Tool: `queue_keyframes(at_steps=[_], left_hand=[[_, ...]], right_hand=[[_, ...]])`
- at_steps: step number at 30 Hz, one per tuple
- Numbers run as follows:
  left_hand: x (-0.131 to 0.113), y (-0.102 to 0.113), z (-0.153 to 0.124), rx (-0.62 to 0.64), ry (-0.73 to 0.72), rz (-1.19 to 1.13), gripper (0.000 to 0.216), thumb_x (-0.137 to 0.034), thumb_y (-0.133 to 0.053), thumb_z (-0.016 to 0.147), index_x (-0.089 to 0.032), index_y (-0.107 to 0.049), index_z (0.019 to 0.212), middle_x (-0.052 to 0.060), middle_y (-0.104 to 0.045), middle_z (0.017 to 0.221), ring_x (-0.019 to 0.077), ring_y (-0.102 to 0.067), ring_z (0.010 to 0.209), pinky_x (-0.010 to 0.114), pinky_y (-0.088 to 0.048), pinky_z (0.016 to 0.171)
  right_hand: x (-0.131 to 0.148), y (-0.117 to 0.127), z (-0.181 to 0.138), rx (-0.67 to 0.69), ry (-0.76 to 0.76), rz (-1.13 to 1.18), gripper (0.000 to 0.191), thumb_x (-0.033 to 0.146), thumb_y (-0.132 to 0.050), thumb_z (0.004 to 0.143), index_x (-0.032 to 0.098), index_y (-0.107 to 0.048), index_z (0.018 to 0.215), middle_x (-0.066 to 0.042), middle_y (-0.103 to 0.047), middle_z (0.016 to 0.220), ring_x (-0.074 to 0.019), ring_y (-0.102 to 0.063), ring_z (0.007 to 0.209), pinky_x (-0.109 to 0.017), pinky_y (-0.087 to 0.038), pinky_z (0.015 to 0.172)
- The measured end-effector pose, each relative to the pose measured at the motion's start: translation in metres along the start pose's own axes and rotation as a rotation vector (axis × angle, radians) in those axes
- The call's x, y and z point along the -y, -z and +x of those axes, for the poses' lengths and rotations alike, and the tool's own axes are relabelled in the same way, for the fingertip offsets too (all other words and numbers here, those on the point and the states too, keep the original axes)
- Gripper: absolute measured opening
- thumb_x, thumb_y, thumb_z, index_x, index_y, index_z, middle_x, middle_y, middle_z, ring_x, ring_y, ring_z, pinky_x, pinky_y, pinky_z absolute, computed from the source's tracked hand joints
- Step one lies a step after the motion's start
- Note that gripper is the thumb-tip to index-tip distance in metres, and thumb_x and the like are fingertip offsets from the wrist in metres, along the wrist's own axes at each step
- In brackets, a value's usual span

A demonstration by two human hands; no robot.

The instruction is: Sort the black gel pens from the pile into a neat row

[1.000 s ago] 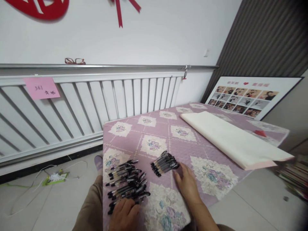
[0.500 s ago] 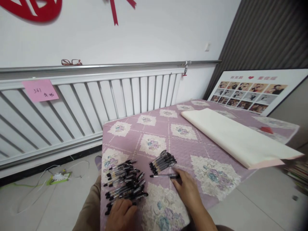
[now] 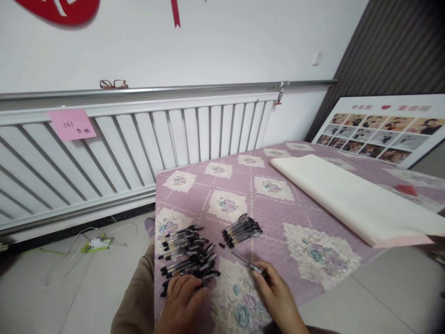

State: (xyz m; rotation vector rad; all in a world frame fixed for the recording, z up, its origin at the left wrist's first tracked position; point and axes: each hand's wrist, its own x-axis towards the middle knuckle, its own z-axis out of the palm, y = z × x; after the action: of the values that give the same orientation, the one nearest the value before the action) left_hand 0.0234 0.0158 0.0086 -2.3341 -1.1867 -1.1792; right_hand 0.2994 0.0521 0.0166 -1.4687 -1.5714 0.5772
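In my right hand [image 3: 276,290] a clear-barrelled pen [image 3: 243,260] is pinched between thumb and fingers near its dark end. It slants up and left over the cloth, its far black end close to a small neat bundle of pens [image 3: 241,230]. My left hand [image 3: 184,297] lies over the near end of a larger, looser heap of black-ended pens [image 3: 187,255]. Its fingers are slightly bent and its thumb is apart from them; the pens under it are partly hidden.
A purple floral cloth [image 3: 239,181] covers the table. A folded cream sheet [image 3: 333,190] lies to the right, before a photo board [image 3: 378,130]. Behind the table runs a white radiator [image 3: 194,134] with a pink note [image 3: 72,124]. A power strip [image 3: 97,244] sits on the floor.
The pen by my right hand was lying nearly level beside the neat bundle; now it is gripped and slanted. My view has shifted slightly, and my left hand stays at the heap.
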Motion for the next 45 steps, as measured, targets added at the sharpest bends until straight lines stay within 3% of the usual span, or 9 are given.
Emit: queue_keyframes(at_steps=[4,9,12,15,22,27,32,41,45], left_hand=[[-0.002,0.01,0.001,0.021,-0.119,0.066,0.027,-0.015,-0.049,0.089,-0.029,-0.061,0.11,0.004,-0.065,0.106,0.0201,-0.055,0.106,0.039,-0.037,0.095],[-0.007,0.004,0.0,0.027,-0.05,0.066,0.024,-0.018,-0.044,0.095,-0.026,-0.062,0.109,0.003,-0.068,0.099,0.0194,-0.055,0.105,0.041,-0.031,0.1],[-0.01,-0.004,-0.001,0.074,0.038,0.023,0.019,-0.025,-0.044,0.097,-0.026,-0.063,0.1,0.001,-0.068,0.087,0.018,-0.058,0.094,0.04,-0.03,0.098],[-0.01,-0.007,-0.002,0.164,0.041,0.003,0.019,-0.023,-0.043,0.097,-0.024,-0.062,0.095,0.0,-0.064,0.076,0.0155,-0.057,0.076,0.036,-0.035,0.086],[-0.009,-0.003,-0.005,0.291,0.016,0.007,0.021,-0.013,-0.039,0.095,-0.02,-0.058,0.101,0.001,-0.062,0.081,0.0163,-0.055,0.071,0.03,-0.037,0.068],[-0.01,-0.002,-0.004,0.31,0.034,0.03,0.019,-0.018,-0.04,0.095,-0.022,-0.058,0.097,0.0,-0.06,0.077,0.0162,-0.053,0.066,0.028,-0.037,0.061],[-0.012,-0.002,-0.003,0.362,0.06,0.06,0.016,-0.018,-0.045,0.091,-0.024,-0.058,0.086,-0.002,-0.058,0.07,0.0156,-0.052,0.059,0.027,-0.034,0.054],[-0.01,0.002,0.006,0.348,0.109,0.086,0.028,-0.013,-0.043,0.085,-0.026,-0.062,0.101,-0.001,-0.064,0.072,0.017,-0.057,0.059,0.026,-0.037,0.052],[-0.01,0.002,0.006,0.378,0.113,0.085,0.03,-0.013,-0.044,0.083,-0.026,-0.063,0.102,-0.001,-0.064,0.073,0.0177,-0.057,0.06,0.027,-0.039,0.053]], right_hand=[[0.027,-0.018,-0.015,0.233,0.016,0.126,0.019,0.037,-0.054,0.084,0.023,-0.067,0.089,-0.004,-0.072,0.082,-0.0205,-0.068,0.078,-0.028,-0.054,0.071],[0.048,-0.036,-0.025,0.372,0.072,0.097,0.014,0.032,-0.058,0.081,0.024,-0.069,0.084,-0.004,-0.072,0.082,-0.0214,-0.067,0.08,-0.032,-0.053,0.075],[0.052,-0.043,-0.028,0.421,0.061,0.111,0.013,0.028,-0.058,0.081,0.024,-0.069,0.087,-0.004,-0.073,0.085,-0.0206,-0.067,0.081,-0.031,-0.052,0.076],[0.053,-0.046,-0.03,0.452,0.059,0.114,0.013,0.023,-0.058,0.08,0.023,-0.068,0.087,-0.003,-0.072,0.086,-0.0201,-0.066,0.083,-0.03,-0.051,0.077],[0.056,-0.046,-0.031,0.477,0.068,0.059,0.023,0.026,-0.061,0.081,0.023,-0.065,0.104,-0.006,-0.071,0.1,-0.0221,-0.065,0.092,-0.032,-0.049,0.083],[0.063,-0.046,-0.028,0.547,0.184,-0.082,0.011,0.028,-0.058,0.086,0.025,-0.067,0.091,-0.003,-0.071,0.09,-0.0226,-0.065,0.086,-0.032,-0.048,0.077],[0.059,-0.046,-0.027,0.556,0.174,-0.042,0.011,0.025,-0.055,0.087,0.024,-0.066,0.09,-0.002,-0.07,0.088,-0.0209,-0.064,0.085,-0.031,-0.047,0.076],[0.039,-0.024,-0.015,0.454,0.117,0.087,0.012,0.027,-0.053,0.087,0.024,-0.064,0.09,-0.004,-0.065,0.087,-0.0207,-0.062,0.087,-0.032,-0.049,0.078],[0.026,-0.018,-0.011,0.36,0.146,0.02,0.013,0.03,-0.053,0.088,0.024,-0.064,0.091,-0.005,-0.064,0.089,-0.0215,-0.061,0.087,-0.034,-0.049,0.078]])
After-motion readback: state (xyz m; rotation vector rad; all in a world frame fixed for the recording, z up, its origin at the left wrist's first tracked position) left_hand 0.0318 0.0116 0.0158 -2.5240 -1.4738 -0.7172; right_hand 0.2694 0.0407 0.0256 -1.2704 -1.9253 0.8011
